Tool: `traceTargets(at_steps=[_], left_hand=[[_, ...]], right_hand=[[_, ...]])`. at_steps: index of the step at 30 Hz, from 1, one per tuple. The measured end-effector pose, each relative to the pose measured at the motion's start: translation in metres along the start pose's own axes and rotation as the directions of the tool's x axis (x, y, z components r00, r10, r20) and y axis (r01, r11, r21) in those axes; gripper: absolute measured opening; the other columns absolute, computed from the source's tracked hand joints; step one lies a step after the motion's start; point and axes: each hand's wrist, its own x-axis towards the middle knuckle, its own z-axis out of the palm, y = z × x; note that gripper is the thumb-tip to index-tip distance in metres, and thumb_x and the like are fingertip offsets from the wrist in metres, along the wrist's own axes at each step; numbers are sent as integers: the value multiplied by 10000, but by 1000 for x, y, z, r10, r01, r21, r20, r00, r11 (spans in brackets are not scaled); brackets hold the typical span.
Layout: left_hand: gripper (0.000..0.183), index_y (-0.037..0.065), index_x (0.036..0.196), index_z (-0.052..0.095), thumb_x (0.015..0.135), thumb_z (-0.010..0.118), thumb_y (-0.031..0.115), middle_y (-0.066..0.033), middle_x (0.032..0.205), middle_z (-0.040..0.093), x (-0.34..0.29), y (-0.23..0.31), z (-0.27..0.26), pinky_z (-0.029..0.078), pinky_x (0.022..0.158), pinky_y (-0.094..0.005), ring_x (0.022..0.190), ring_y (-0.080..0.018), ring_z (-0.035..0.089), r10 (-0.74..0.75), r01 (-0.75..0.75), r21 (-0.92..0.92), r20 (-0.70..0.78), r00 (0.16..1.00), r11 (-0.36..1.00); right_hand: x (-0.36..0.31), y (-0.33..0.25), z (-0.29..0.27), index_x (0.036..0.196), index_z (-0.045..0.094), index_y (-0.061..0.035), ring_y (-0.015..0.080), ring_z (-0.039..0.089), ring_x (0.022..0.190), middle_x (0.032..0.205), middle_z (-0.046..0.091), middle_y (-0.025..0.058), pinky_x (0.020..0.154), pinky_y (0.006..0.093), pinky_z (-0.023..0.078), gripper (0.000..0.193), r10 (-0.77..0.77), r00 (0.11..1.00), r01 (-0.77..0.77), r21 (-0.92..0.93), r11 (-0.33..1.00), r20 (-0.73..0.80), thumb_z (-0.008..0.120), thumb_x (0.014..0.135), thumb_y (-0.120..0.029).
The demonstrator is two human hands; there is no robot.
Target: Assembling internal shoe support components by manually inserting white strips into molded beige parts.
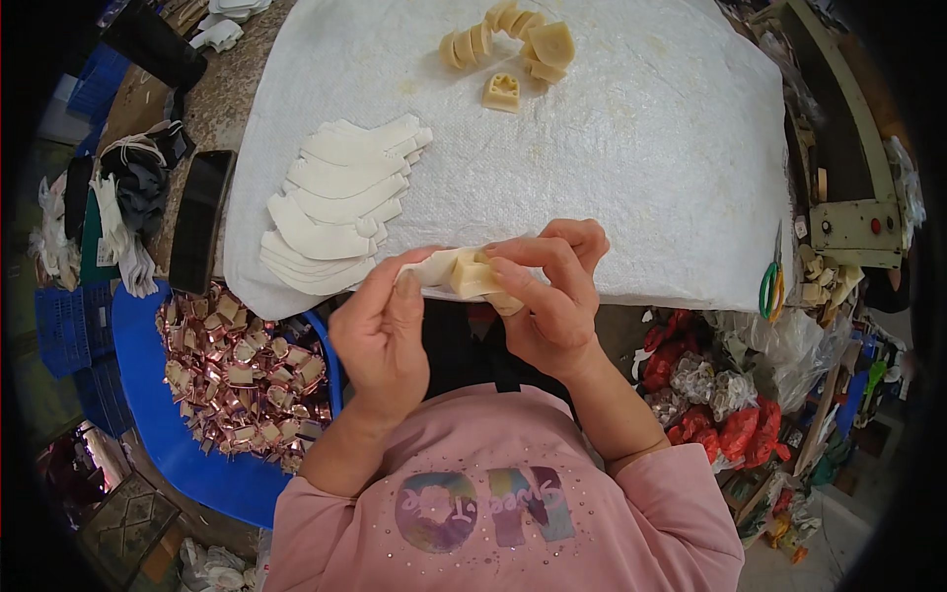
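Note:
Just over the near edge of the table, my left hand (383, 331) pinches the end of a curved white cover piece (432, 268) between thumb and fingers. My right hand (557, 311) grips a cream block that looks like a shoe heel (472, 280), its fingers pressing on the top and side. The white piece reaches from my left fingertips to the block and touches it. How far it wraps around behind is hidden. Left of my hands lies a fanned stack of similar white pieces (340, 187).
A white woven sheet (592, 178) covers the table. Several cream heels (550, 47) sit at its far side. A dark phone (200, 222) lies at left, above a blue tub (138, 365) of shiny pinkish pieces. Scissors (769, 291) hang by the right edge, near bagged items (735, 429).

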Motion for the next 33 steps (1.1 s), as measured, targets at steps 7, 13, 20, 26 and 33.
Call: traceTargets(at_steps=[7, 13, 20, 26, 33], left_hand=[[223, -72, 962, 635, 927, 507, 108, 33, 681, 503, 0, 3, 3, 283, 520, -185, 592, -32, 348, -61, 56, 162, 23, 998, 985], [183, -47, 983, 623, 908, 524, 87, -117, 728, 572, -3, -3, 7, 419, 561, -272, 609, -152, 518, 48, -77, 337, 95, 994, 938], [174, -1, 1030, 637, 887, 554, 51, -108, 894, 607, -3, -6, 2, 446, 672, -267, 789, -171, 561, -10, 0, 85, 124, 992, 996], [151, 28, 965, 665, 838, 645, 108, -49, 813, 589, 8, -29, -3, 431, 651, -249, 717, -142, 512, 106, -100, -48, 171, 980, 994], [98, 18, 772, 582, 832, 640, 70, -69, 630, 510, 8, -21, 5, 387, 515, -303, 549, -214, 456, 425, -462, 193, 203, 882, 866]], right_hand=[[16, -19, -14, 779, 576, -120, 216, 462, 778, 762, 473, 0, 736, 439, 237, 222, 141, 927, -62, -229, 972, 347, 637, 579, -46], [9, -13, -10, 736, 533, -114, 219, 438, 767, 747, 412, 20, 722, 416, 227, 214, 102, 902, -15, -206, 979, 419, 620, 560, -29], [-5, 1, -1, 822, 594, -105, 210, 439, 747, 751, 458, 14, 733, 420, 226, 229, 134, 962, -124, -59, 991, 238, 636, 612, -25], [-7, 2, -4, 900, 594, -95, 211, 445, 730, 746, 483, 23, 732, 379, 251, 297, 162, 963, -211, 228, 950, 217, 641, 633, 27], [-3, 0, -11, 903, 581, -87, 214, 435, 706, 736, 459, 36, 716, 348, 267, 284, 112, 916, -270, 386, 882, 384, 639, 648, 24]])
